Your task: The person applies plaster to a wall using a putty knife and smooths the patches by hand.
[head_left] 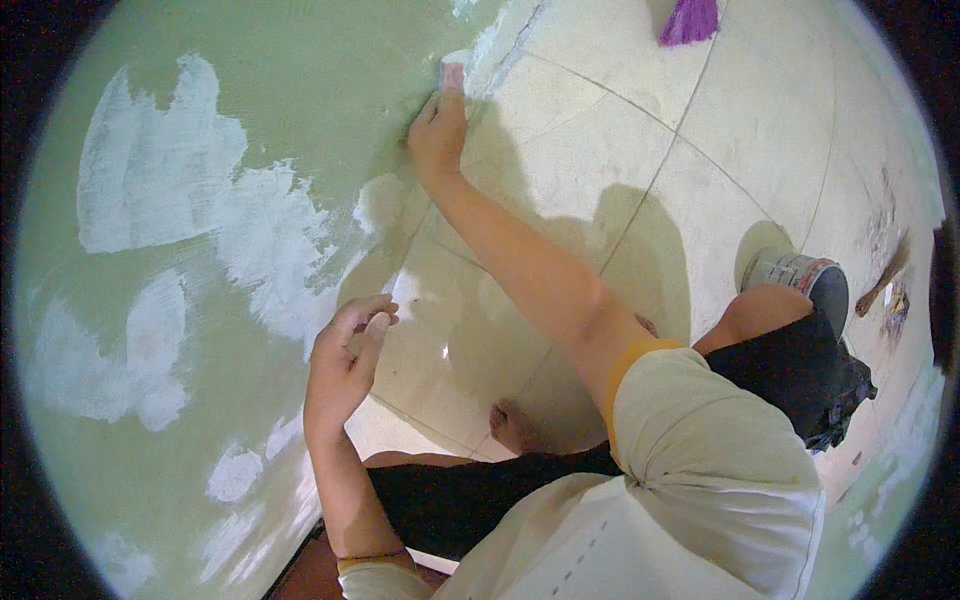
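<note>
My right hand (438,140) reaches far up along the foot of the green wall (330,70). Its fingers are closed on a small flat pad (452,75), whitish and pinkish, that rests where wall and floor meet; its exact kind is unclear. Nearer to me, my left hand (345,350) hovers beside the wall with its fingers loosely curled. A gap shows between thumb and palm, and I see nothing held there. White powder dusts its fingertips. Large white filler patches (160,160) cover parts of the wall, near both hands.
Pale floor tiles (590,150) spread to the right of the wall. A bucket (800,275) stands behind my bent knee, with a brush-like thing (885,275) beyond it. Purple broom bristles (690,22) show at the top. My bare foot (515,425) rests on the tiles.
</note>
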The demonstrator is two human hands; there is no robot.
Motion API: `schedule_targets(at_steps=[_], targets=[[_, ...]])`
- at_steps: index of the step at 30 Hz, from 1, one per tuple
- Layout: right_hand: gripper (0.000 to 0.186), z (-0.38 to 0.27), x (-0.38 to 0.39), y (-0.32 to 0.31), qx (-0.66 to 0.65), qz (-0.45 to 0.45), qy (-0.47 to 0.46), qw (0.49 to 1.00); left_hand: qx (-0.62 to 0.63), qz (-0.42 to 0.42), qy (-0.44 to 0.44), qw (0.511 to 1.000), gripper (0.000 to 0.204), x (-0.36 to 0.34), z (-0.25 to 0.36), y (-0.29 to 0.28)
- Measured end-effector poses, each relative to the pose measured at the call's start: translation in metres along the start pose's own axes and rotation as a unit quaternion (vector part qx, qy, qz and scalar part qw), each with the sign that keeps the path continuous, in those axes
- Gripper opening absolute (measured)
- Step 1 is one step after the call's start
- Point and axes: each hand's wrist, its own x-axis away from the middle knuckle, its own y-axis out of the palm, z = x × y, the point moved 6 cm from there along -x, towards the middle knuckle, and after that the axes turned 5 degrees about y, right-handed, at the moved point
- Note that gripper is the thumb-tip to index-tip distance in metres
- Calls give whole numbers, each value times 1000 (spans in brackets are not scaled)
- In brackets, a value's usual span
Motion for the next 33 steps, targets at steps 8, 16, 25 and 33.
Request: schedule_targets(at_steps=[8, 16, 25, 33], targets=[[43, 54, -82, 6, -14, -84, 112, 990, -34, -34, 21, 999, 23, 3, 1, 0], [49, 9, 40, -10, -3, -74, 80, 994, -37, -56, 29, 997, 20, 0, 7, 13], [49, 10, 69, -15, 15, -126, 154, 980, -43, -37, 33, 998, 25, 16, 13, -3], [52, 52, 6, -7, -13, -164, 206, 965, -38, -42, 42, 997, 26, 37, 11, -8]])
